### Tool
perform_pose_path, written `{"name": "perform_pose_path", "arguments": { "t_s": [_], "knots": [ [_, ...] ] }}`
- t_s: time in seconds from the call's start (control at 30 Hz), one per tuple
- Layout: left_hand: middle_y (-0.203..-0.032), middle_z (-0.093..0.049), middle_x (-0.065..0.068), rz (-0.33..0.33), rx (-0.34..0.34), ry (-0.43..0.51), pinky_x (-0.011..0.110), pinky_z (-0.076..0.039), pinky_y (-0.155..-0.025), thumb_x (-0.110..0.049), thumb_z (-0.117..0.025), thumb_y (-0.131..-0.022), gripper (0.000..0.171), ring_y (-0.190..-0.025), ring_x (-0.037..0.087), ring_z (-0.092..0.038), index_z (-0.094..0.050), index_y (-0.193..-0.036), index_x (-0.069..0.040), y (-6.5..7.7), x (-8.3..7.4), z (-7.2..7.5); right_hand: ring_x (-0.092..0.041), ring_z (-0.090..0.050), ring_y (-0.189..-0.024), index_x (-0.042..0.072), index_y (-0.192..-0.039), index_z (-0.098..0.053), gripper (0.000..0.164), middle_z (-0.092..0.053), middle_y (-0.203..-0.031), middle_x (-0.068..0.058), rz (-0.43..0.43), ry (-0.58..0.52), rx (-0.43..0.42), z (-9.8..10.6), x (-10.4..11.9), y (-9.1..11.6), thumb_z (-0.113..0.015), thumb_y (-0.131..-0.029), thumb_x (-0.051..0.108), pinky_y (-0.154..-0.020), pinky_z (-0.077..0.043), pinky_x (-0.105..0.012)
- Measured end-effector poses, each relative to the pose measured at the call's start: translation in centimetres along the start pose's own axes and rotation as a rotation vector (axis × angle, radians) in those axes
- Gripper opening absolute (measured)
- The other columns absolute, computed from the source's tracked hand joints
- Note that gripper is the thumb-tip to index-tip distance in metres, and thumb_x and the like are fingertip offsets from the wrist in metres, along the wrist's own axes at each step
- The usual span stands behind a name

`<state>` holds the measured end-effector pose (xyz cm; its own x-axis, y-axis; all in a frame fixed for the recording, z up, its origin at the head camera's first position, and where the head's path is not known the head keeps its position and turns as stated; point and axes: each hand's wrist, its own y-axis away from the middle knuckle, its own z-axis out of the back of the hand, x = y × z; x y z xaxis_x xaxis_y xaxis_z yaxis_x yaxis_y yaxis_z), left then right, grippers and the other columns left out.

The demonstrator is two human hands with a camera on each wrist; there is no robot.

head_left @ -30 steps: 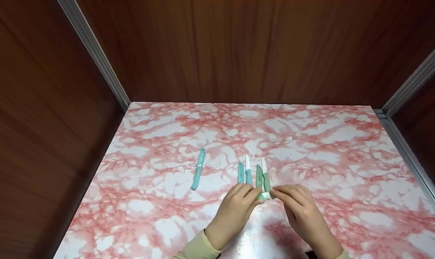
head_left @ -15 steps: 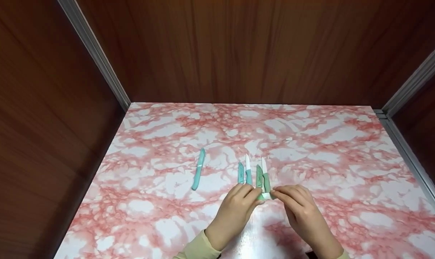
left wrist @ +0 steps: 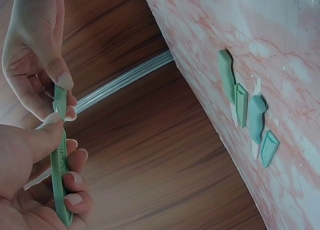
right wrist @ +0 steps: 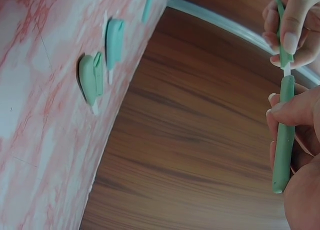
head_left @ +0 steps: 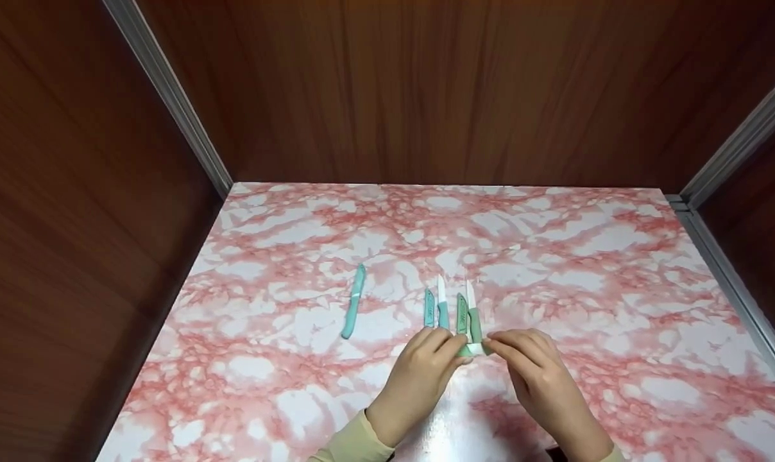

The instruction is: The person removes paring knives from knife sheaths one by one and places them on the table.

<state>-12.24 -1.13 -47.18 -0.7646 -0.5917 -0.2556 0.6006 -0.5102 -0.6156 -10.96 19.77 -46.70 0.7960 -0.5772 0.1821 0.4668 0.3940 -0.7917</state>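
Between my two hands, a green knife is held crosswise. My left hand (head_left: pixel 419 369) grips its green sheath (left wrist: pixel 59 175), with the thumb on top and the fingers curled beneath. Its green handle (right wrist: pixel 283 155) is pinched by my right hand (head_left: pixel 541 369). A short stretch of white blade (right wrist: pixel 287 68) shows between handle and sheath; the rest of the blade seems hidden in the sheath. Just beyond the hands lie a bare green knife (head_left: pixel 475 324) and a separate green sheath (head_left: pixel 462 313). Left of these are a bare blue knife (head_left: pixel 443 313) and its blue sheath (head_left: pixel 430 307).
A turquoise knife (head_left: pixel 352 314), apparently sheathed, lies apart on the left. Everything rests on a red-and-white marbled table (head_left: pixel 586 256). Brown wood-grain panels (head_left: pixel 413 90) with metal corner strips (head_left: pixel 176 96) rise at the back and both sides.
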Motion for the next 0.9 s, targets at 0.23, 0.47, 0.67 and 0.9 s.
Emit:
{"name": "perform_pose_path", "arguments": {
  "t_s": [0.23,0.47,0.67,0.9],
  "knots": [
    [-0.094,-0.056,-0.004,0.005,-0.007,0.026,0.018,-0.043,-0.077,-0.025,-0.057,-0.095,0.023,-0.084,0.01,-0.051,-0.065,-0.11,-0.009,-0.15,0.07,0.05,-0.024,-0.059,-0.094,0.003,-0.108,-0.07,0.031,-0.065,-0.107,-0.008,0.003,0.009,0.01,0.06,-0.07,-0.03,-0.041,-0.103,0.012,-0.087,-0.041,-0.031],
    [-0.094,-0.056,-0.004,0.01,-0.012,0.015,0.018,-0.043,-0.078,-0.025,-0.059,-0.094,0.023,-0.085,0.01,-0.052,-0.066,-0.109,-0.008,-0.21,0.04,0.12,-0.025,-0.059,-0.093,0.002,-0.108,-0.07,0.032,-0.065,-0.108,-0.008,0.002,0.005,0.007,0.13,-0.02,-0.19,-0.041,-0.103,0.012,-0.087,-0.041,-0.031],
    [-0.092,-0.056,-0.004,0.002,-0.026,0.001,0.017,-0.043,-0.077,-0.024,-0.06,-0.094,0.023,-0.083,0.009,-0.052,-0.066,-0.109,-0.009,-0.24,-0.01,0.16,-0.026,-0.059,-0.092,0.002,-0.107,-0.071,0.032,-0.065,-0.106,-0.008,0.009,0.009,-0.007,0.12,0.05,-0.29,-0.04,-0.103,0.011,-0.085,-0.042,-0.032],
    [-0.092,-0.056,-0.004,-0.006,-0.04,0.001,0.018,-0.043,-0.076,-0.024,-0.061,-0.093,0.022,-0.083,0.01,-0.052,-0.065,-0.109,-0.01,-0.19,-0.08,0.2,-0.026,-0.059,-0.093,0.002,-0.107,-0.071,0.032,-0.065,-0.107,-0.008,0.012,0.013,-0.005,0.15,0.11,-0.17,-0.041,-0.103,0.012,-0.086,-0.041,-0.032]
  ]
}}
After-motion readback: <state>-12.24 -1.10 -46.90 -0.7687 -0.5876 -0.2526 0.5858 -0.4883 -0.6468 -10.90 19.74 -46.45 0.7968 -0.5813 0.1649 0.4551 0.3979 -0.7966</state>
